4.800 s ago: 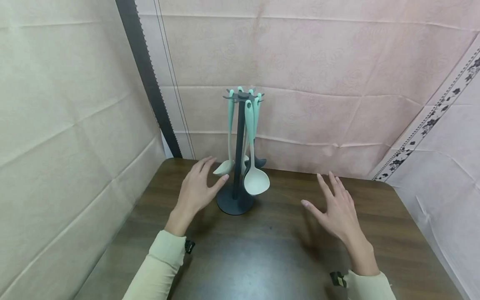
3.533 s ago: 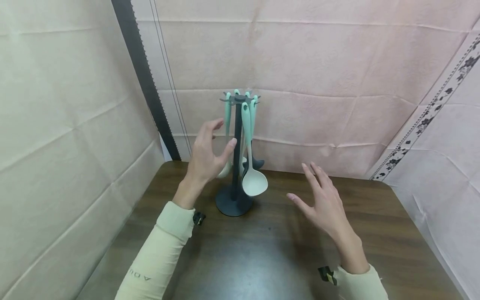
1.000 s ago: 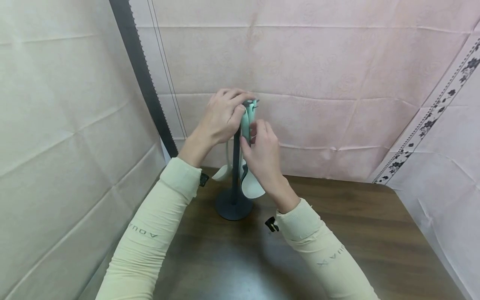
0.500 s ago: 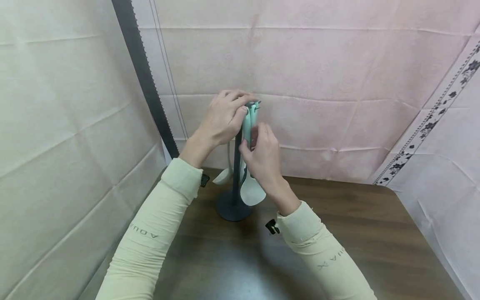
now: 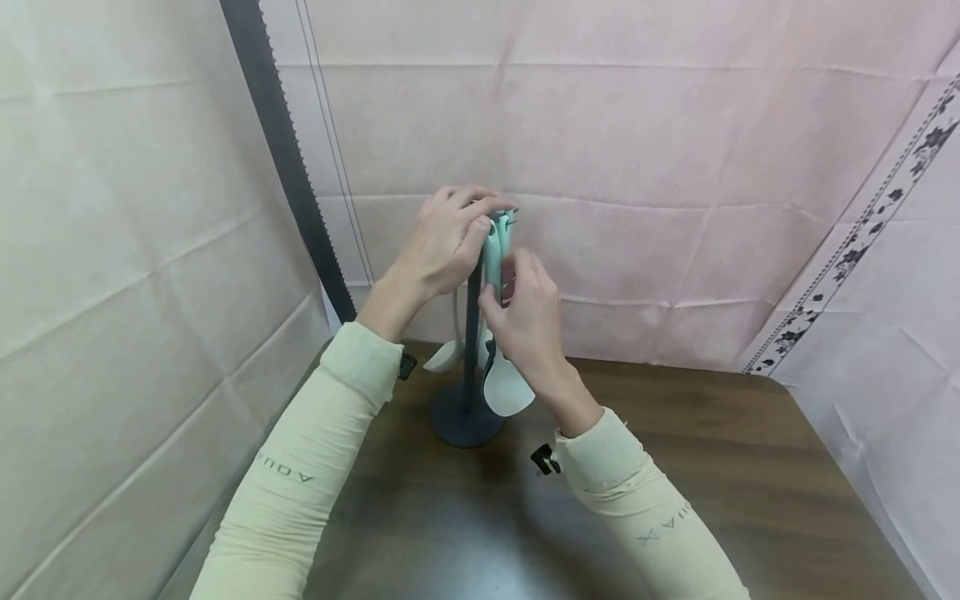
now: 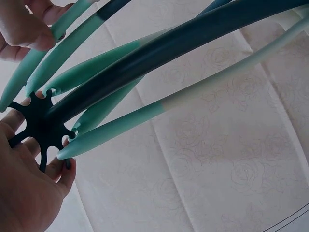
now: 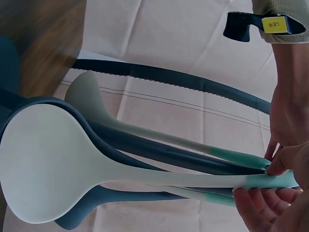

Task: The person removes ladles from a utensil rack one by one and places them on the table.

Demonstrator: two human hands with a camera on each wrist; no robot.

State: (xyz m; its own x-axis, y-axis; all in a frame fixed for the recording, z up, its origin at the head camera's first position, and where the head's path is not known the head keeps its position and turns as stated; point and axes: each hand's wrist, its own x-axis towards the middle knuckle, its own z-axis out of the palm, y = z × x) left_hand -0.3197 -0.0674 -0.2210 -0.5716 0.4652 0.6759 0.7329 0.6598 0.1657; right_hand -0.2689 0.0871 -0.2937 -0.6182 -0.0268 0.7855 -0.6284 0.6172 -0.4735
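In the lower part of the head view, two pale yellow-green sleeves (image 5: 300,467) rise from the bottom edge over a dark wooden table (image 5: 712,467).

Just above centre, the right hand (image 5: 528,321) has its thumb and fingers pinched round the mint-green handle of a pale ladle (image 5: 506,387). The ladle's bowl hangs low, just right of the pole and above the round base of a dark utensil stand (image 5: 465,417). In the right wrist view the ladle's pale bowl (image 7: 46,162) fills the lower left, and its handle runs to the lower right into the pinching fingertips (image 7: 260,198).

Slightly higher and to the left, the left hand (image 5: 442,242) is curled over the top of the stand. In the left wrist view its fingers (image 6: 65,174) grip the dark, spoked hanger disc (image 6: 41,128) at the left edge, with several mint handles fanning out from it. Other pale utensils (image 5: 446,354) hang on the far side of the pole.

Furthest back, in the upper half of the frame, stands a creased pink cloth backdrop (image 5: 637,167), with a dark strip (image 5: 281,158) running diagonally at upper left.
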